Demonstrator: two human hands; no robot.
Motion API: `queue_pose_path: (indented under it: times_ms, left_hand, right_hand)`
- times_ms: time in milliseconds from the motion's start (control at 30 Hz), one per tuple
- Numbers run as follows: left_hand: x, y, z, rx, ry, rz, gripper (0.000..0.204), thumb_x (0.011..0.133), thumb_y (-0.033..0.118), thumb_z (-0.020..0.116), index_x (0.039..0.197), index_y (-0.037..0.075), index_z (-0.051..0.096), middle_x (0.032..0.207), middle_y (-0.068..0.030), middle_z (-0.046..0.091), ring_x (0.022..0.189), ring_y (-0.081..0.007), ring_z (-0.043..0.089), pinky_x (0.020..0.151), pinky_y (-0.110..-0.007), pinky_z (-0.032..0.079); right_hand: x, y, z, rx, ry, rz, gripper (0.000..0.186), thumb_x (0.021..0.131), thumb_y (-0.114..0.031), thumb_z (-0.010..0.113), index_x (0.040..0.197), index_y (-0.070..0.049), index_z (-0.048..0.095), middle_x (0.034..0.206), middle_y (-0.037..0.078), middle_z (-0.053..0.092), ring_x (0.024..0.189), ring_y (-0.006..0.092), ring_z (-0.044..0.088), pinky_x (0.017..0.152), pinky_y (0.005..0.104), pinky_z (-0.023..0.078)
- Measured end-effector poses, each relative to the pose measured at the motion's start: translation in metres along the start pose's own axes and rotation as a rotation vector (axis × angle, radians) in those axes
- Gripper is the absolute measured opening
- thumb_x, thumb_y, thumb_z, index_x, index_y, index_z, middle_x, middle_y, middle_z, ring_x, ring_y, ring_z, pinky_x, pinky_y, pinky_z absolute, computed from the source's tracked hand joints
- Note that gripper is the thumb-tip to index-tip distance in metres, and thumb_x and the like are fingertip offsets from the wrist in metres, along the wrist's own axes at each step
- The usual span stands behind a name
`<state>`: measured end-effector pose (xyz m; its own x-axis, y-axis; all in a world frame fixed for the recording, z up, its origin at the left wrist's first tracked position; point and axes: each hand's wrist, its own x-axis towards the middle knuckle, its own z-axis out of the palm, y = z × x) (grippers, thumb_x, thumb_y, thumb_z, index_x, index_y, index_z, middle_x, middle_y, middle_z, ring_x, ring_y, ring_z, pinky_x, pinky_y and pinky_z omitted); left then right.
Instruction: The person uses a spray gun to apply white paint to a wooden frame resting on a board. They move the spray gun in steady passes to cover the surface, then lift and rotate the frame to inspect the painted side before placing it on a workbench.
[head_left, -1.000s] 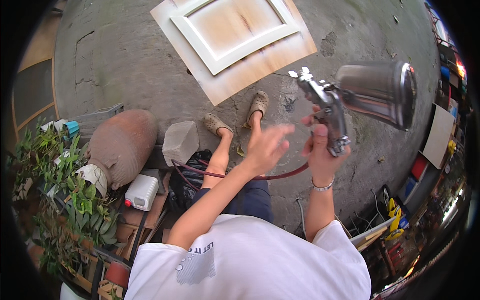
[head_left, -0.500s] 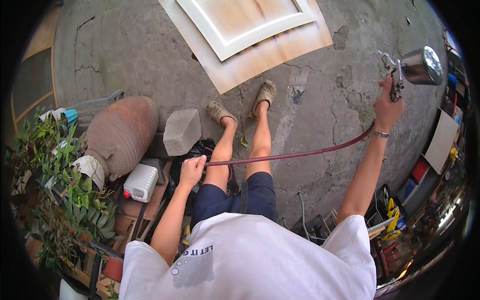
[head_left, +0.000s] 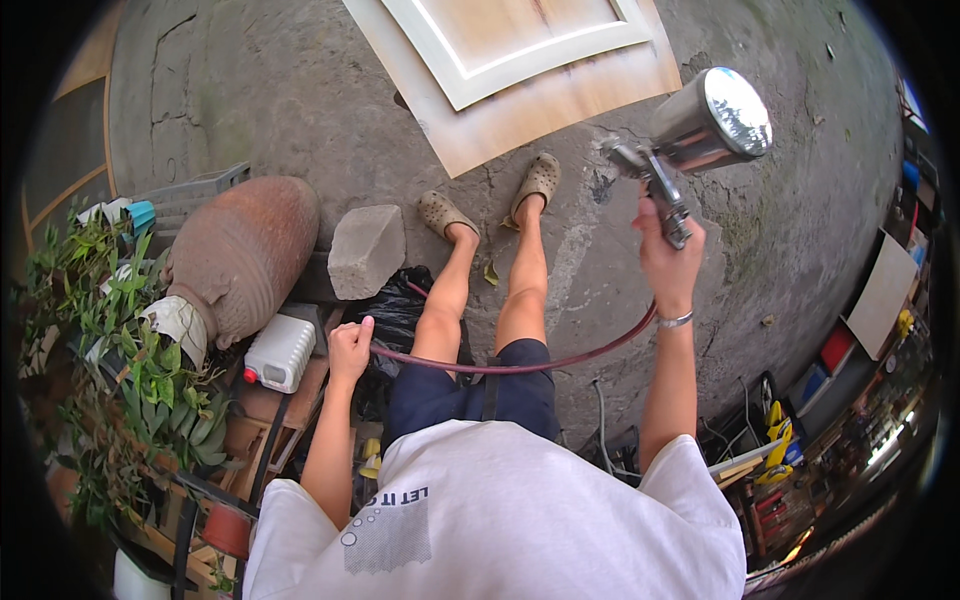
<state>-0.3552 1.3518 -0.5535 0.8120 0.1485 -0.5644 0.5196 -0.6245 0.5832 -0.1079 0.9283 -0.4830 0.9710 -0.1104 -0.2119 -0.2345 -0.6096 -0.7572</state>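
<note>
My right hand is closed round the handle of a metal spray gun, its shiny round cup tilted to the upper right. From the gun's lower end a dark red hose sags across my thighs to my left hand. That hand is wrapped round the hose with the thumb up. Ahead of my feet, a white rectangular frame lies on a larger pale board stained brown. The far edges of both run out of view.
A big clay jar lies on its side at the left, near a concrete block, a white jug with a red cap and leafy plants. Boards and yellow items stand along the right. The grey concrete floor is cracked.
My right hand has brought the spray gun left and nearer, toward the board. My left hand has moved slightly left and down with the hose, which now sags more.
</note>
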Motion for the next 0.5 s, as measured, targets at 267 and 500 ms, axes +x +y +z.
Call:
queue_pose_path:
  times_ms: [267,500]
  left_hand:
    - [-0.005,-0.015,-0.020,0.027,0.060,-0.011,0.052,0.098,0.024,0.060,0.055,-0.003,0.048,0.053,-0.0188,0.045,0.051,-0.0352,0.046,0.056,-0.044,0.034]
    - [-0.001,-0.012,-0.021,0.022,0.075,0.022,0.050,0.097,0.021,0.060,0.056,-0.003,0.048,0.054,-0.0185,0.045,0.052,-0.0348,0.046,0.056,-0.044,0.034]
  right_hand:
    - [-0.037,-0.048,0.041,0.044,-0.243,-0.125,0.017,0.082,-0.007,0.078,0.087,0.002,0.064,0.069,0.013,0.058,0.055,0.0246,0.055,0.054,0.0323,0.044]
    - [-0.038,-0.064,0.052,0.134,-0.425,-0.229,0.020,0.078,-0.006,0.079,0.091,0.001,0.065,0.076,0.015,0.063,0.065,0.0326,0.063,0.060,0.0368,0.050]
